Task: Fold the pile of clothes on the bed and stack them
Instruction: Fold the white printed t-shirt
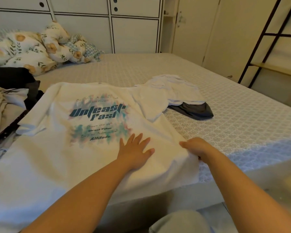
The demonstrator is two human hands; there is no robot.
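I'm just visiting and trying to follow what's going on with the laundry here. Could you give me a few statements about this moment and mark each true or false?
1. The white T-shirt with the teal printed lettering lies spread out on the bed. True.
2. The left hand grips a black belt. False: it rests flat, fingers spread, on the T-shirt.
3. The right hand holds the T-shirt's edge near the mattress side. True.
4. The folded white garment lies on a dark grey garment. True.
5. The floral crumpled bedding covers the T-shirt. False: it lies apart, at the far end of the bed.
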